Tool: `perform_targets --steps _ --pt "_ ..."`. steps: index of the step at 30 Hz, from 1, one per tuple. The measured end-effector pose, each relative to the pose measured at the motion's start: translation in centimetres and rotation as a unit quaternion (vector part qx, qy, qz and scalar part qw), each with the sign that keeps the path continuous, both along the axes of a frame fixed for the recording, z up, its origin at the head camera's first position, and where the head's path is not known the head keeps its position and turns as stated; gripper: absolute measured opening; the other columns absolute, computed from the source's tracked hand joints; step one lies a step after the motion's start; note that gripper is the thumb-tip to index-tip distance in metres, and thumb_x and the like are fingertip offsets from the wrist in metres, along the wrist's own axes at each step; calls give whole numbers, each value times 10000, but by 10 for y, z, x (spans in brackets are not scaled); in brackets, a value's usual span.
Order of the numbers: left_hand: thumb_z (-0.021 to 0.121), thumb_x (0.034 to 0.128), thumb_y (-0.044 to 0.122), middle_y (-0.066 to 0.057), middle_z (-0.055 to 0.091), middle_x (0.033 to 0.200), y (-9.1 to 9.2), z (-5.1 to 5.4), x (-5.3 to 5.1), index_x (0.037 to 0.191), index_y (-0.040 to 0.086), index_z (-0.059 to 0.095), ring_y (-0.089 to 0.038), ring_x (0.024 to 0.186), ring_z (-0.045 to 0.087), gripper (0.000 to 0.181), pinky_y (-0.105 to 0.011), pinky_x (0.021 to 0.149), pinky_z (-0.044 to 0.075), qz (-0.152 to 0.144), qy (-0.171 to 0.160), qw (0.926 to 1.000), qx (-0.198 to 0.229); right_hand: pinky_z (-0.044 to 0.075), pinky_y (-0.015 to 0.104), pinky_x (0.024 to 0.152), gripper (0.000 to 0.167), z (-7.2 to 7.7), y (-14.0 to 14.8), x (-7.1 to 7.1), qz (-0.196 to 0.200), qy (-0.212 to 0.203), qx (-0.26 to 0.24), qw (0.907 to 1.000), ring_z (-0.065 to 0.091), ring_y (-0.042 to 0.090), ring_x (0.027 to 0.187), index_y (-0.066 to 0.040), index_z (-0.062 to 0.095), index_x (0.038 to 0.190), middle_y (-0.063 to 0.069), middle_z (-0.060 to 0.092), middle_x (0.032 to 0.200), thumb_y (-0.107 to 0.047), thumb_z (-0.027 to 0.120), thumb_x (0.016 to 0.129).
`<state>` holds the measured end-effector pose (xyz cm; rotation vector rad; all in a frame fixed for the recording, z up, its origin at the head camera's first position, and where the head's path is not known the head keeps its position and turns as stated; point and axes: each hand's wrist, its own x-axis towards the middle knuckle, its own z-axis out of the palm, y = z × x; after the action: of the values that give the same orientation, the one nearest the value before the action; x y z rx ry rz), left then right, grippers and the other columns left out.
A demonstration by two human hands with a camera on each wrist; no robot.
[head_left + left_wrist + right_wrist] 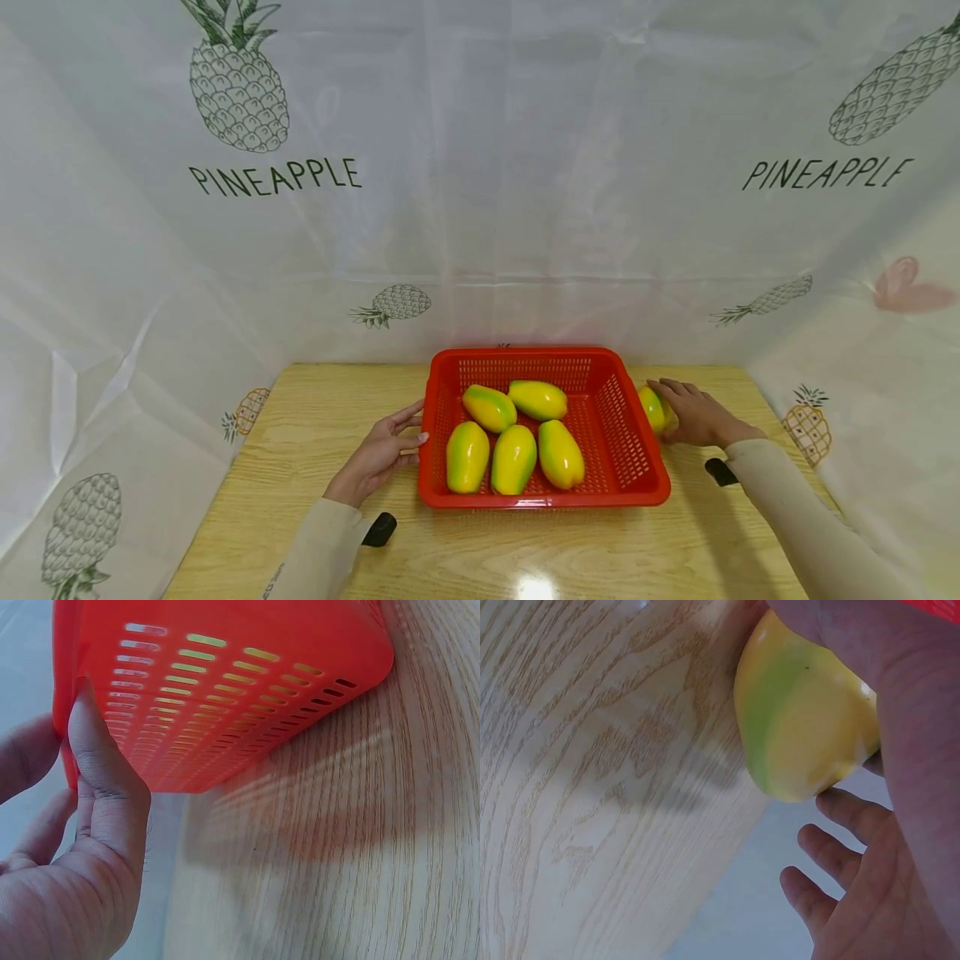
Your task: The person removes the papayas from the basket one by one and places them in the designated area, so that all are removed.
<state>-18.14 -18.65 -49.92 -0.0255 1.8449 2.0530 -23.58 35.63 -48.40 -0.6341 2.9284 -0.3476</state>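
Observation:
A red plastic basket (600,417) with slotted walls stands on the wooden table, holding several glossy yellow-and-green papayas (513,460). At its left side, my left hand (378,454) pinches the rim, and in the left wrist view the thumb (101,750) lies along the outer wall. Just outside the right wall, a separate papaya (652,408) is held by my right hand (697,412). In the right wrist view this papaya (802,712) sits between the thumb side and the fingers, with some fingertips (802,885) spread off it. Part of it is hidden by the hand.
The light wooden table (315,450) reaches back to a white pineapple-print sheet (540,208), which also rises along both sides. Dark straps (380,529) show at the wrists. Free table surface lies left, right and in front of the basket.

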Motion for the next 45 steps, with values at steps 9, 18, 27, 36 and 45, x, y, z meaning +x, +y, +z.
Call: perform_targets --steps 9,18,27,36,45 --pt "608 1043 -12 -204 457 1469 0 1 0 1662 92 344 -113 909 619 680 -235 734 583 35 -38 10000 -14 375 800 1030 970 8 0 -2 10 -11 1 10000 419 662 1310 96 428 1508 408 426 1500 -269 938 768" --pt "597 1051 -14 -204 452 1475 0 1 1 1666 95 334 -108 909 616 678 -226 733 581 22 -70 10000 46 404 793 1001 1002 46 -5 -6 154 9 102 9998 402 673 1310 100 367 1536 424 378 1520 -279 934 800" --pt "606 1048 -9 -230 427 1502 -1 1 1 1669 92 325 -101 896 617 689 -222 741 576 16 -78 9999 76 390 783 1032 934 87 -49 -2 649 559 114 9963 434 620 1339 50 383 1564 349 412 1549 -255 903 851" --pt "611 1045 -7 -226 439 1490 0 2 1 1665 87 333 -115 896 618 686 -226 739 576 17 -83 9999 72 369 733 1114 950 89 -105 17 1357 560 377 9885 456 528 1385 -20 422 1587 267 471 1543 -285 926 826" --pt "608 1040 -23 -199 463 1469 2 3 2 1662 92 344 -124 888 631 685 -224 724 572 92 -127 9998 79 389 670 1146 943 79 -140 32 1742 -62 861 9809 480 476 1391 -55 457 1574 218 492 1543 -363 926 817"
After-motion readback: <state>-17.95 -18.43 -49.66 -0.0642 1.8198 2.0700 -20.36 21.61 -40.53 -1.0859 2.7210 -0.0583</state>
